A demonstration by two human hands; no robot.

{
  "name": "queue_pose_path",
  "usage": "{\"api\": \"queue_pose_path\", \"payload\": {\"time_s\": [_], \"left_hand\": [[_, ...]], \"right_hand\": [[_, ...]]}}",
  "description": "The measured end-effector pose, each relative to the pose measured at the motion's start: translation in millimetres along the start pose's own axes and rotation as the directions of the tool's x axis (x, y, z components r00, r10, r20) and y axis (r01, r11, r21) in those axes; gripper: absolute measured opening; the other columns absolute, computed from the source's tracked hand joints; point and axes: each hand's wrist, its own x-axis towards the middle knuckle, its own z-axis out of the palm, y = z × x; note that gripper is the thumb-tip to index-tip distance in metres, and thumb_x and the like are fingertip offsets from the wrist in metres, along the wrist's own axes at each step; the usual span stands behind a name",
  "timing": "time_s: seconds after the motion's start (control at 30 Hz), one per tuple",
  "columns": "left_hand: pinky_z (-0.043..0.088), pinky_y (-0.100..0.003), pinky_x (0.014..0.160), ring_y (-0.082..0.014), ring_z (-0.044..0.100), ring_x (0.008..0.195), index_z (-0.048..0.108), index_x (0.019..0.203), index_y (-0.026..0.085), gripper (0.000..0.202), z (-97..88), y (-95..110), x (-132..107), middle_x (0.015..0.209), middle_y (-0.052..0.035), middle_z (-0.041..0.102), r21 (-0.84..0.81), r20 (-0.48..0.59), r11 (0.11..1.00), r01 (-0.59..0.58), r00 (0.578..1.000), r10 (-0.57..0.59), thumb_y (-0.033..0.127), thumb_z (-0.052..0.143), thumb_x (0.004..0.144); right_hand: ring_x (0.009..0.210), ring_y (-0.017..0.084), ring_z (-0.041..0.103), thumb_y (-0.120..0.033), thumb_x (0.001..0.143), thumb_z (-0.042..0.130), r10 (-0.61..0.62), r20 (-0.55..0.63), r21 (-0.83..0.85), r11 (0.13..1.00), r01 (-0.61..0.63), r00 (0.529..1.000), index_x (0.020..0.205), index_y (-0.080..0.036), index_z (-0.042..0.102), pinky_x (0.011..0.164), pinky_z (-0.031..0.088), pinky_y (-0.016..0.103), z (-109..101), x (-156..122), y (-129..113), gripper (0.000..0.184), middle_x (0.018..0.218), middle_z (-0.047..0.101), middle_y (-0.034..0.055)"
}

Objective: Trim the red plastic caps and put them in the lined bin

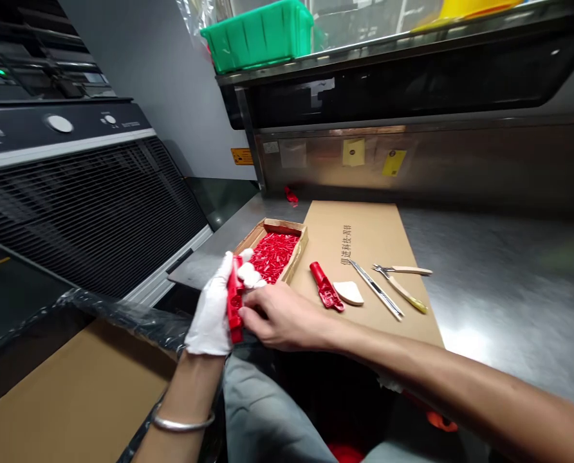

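My left hand (211,315), in a white glove, is closed around a long red plastic part (235,299) with hollows along its side. The part stands roughly upright over the table's near edge. My bare right hand (280,315) is curled, its thumb and forefinger pinched against the part's right edge; its other fingertips are hidden. Just beyond both hands, a shallow cardboard tray (296,260) holds many small red plastic pieces (273,256). A second red plastic part (325,287) lies on the cardboard sheet (359,222), right of my right hand.
A whitish pad (349,292), a metal utility knife (376,289) and open nippers (403,283) lie on the cardboard. Red scraps (291,195) sit at the back of the metal table (509,283). A green bin (262,38) stands on the shelf above. A plastic-lined box (74,386) is at lower left.
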Motion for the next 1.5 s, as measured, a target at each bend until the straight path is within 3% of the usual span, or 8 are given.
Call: {"api": "queue_pose_path", "payload": {"time_s": [0.23,0.47,0.57,0.73,0.9,1.1,1.3,1.5], "left_hand": [[0.058,-0.029,0.063,-0.0114,0.059,0.057,0.049,0.12,0.007,0.027,-34.1,25,12,0.065,0.0028,0.054,-0.291,0.028,0.957,0.006,1.0,0.002,0.025,0.036,0.105],[0.057,-0.031,0.061,-0.0113,0.058,0.057,0.046,0.118,0.01,0.022,-41.5,15,40,0.067,0.0026,0.054,-0.363,-0.087,0.93,-0.053,0.996,0.023,0.023,0.037,0.104],[0.058,-0.032,0.061,-0.0118,0.058,0.057,0.046,0.122,0.011,0.024,-40.0,15,38,0.067,0.0028,0.054,-0.365,-0.076,0.929,-0.061,0.996,0.036,0.023,0.037,0.104],[0.057,-0.032,0.064,-0.0111,0.057,0.058,0.049,0.122,0.01,0.026,-38.5,12,6,0.063,0.0046,0.052,-0.396,0.002,0.918,-0.007,1.0,0.009,0.027,0.041,0.104],[0.059,-0.04,0.077,-0.0115,0.059,0.061,0.055,0.118,0.009,0.025,-38.5,-12,-27,0.059,0.0063,0.049,-0.376,0.051,0.925,0.05,0.998,-0.033,0.027,0.048,0.102],[0.059,-0.039,0.075,-0.013,0.061,0.065,0.056,0.115,0.009,0.026,-43.4,-39,-48,0.059,0.0056,0.048,-0.431,0.036,0.889,0.157,0.987,-0.157,0.029,0.045,0.103],[0.055,-0.028,0.061,-0.0092,0.057,0.059,0.055,0.102,0.01,0.029,-46.1,-60,-52,0.067,0.0035,0.049,-0.535,0.038,0.791,0.297,0.944,-0.328,0.034,0.04,0.104],[0.053,-0.03,0.066,-0.0137,0.061,0.072,0.058,0.101,0.012,0.031,-37.2,-69,-58,0.08,-0.0019,0.056,-0.468,0.067,0.805,0.365,0.923,-0.38,0.041,0.046,0.101]], "right_hand": [[0.075,0.019,0.059,-0.038,0.099,0.044,0.139,-0.152,-0.224,0.959,-0.172,0.978,0.077,-0.016,0.062,0.065,0.037,0.029,-15,40,28,0.037,0.08,0.065,0.0087],[0.071,0.013,0.059,-0.046,0.101,0.048,0.185,-0.187,-0.31,0.921,-0.237,0.965,0.09,-0.015,0.062,0.07,0.049,0.029,-14,49,48,0.036,0.083,0.063,0.001],[0.069,0.012,0.057,-0.043,0.104,0.041,0.195,-0.233,-0.355,0.895,-0.27,0.953,0.09,-0.015,0.061,0.068,0.047,0.028,-32,29,56,0.037,0.081,0.062,0.0004],[0.066,0.015,0.054,-0.027,0.106,0.026,0.279,-0.319,-0.477,0.779,-0.408,0.906,0.089,-0.016,0.06,0.062,0.035,0.028,-58,-32,75,0.04,0.077,0.062,0.0045],[0.074,0.02,0.056,-0.025,0.1,0.041,0.355,-0.3,-0.63,0.623,-0.463,0.885,0.084,-0.017,0.059,0.068,0.035,0.031,-37,-88,72,0.025,0.083,0.062,0.0096],[0.096,0.03,0.055,-0.027,0.101,0.036,0.397,-0.402,-0.683,0.47,-0.56,0.825,0.104,-0.013,0.056,0.077,0.04,0.037,-30,-120,94,0.025,0.102,0.057,0.0168],[0.079,0.023,0.058,-0.021,0.097,0.042,0.439,-0.347,-0.707,0.459,-0.538,0.829,0.107,-0.013,0.052,0.067,0.041,0.033,-37,-144,131,0.016,0.095,0.057,0.0129],[0.072,0.022,0.058,-0.019,0.096,0.038,0.437,-0.356,-0.689,0.474,-0.548,0.826,0.112,-0.011,0.049,0.061,0.039,0.031,-44,-156,135,0.021,0.09,0.057,0.0117]]}}
